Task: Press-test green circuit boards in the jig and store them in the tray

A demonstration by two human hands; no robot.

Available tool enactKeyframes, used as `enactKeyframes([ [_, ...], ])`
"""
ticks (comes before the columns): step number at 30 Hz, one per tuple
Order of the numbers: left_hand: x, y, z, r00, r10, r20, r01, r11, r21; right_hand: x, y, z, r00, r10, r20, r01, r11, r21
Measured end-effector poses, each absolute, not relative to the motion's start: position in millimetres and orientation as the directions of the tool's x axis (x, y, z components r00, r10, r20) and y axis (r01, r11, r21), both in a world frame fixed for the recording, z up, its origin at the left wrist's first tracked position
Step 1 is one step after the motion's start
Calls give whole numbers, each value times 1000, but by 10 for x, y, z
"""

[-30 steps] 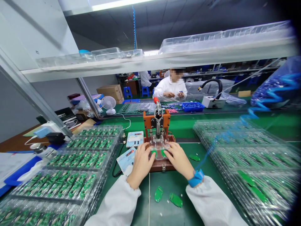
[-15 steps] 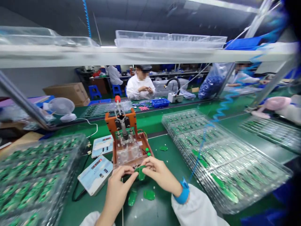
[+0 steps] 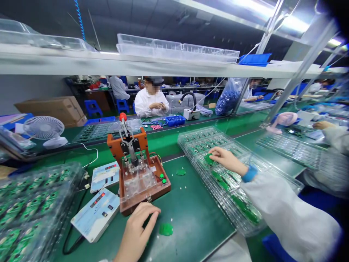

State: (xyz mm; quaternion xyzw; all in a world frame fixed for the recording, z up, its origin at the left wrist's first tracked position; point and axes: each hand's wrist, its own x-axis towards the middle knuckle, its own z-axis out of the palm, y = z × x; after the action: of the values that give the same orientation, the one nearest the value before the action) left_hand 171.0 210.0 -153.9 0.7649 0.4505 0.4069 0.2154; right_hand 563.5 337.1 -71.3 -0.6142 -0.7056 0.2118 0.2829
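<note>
My right hand (image 3: 226, 159) pinches a small green circuit board (image 3: 209, 159) between thumb and fingers. It is over the left side of the stacked clear plastic trays (image 3: 203, 185), which hold more green boards. My left hand (image 3: 140, 227) is low over the bench in front of the press fixture (image 3: 136, 174). Its fingers are curled, with thumb and index tips close together and nothing visible between them. A loose green board (image 3: 166, 229) lies just right of this hand. Another green board (image 3: 180, 172) lies farther back, right of the fixture.
Left of the fixture are two control boxes (image 3: 95, 214) with red digits. Trays of assembled boards (image 3: 35, 203) fill the left side. A white fan (image 3: 45, 129) stands behind them. A co-worker (image 3: 151, 100) sits across the bench. Another person's sleeve (image 3: 336, 136) shows at far right.
My hands were together in front of the fixture, on green boards. The right hand has moved right and away to the trays with a board; the left stays near the fixture. The view has shifted right.
</note>
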Motion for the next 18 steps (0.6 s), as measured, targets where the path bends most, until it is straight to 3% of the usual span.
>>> enactKeyframes([
  [7,1673,2105,-1517,257,852,457,534,-519,667,5721,3589,-889,-180,983,22,792,158,-590],
  [18,1660,2098,-1509,297,830,473,562,-552,616,5638,3937,-907,-194,976,95,830,215,-515],
])
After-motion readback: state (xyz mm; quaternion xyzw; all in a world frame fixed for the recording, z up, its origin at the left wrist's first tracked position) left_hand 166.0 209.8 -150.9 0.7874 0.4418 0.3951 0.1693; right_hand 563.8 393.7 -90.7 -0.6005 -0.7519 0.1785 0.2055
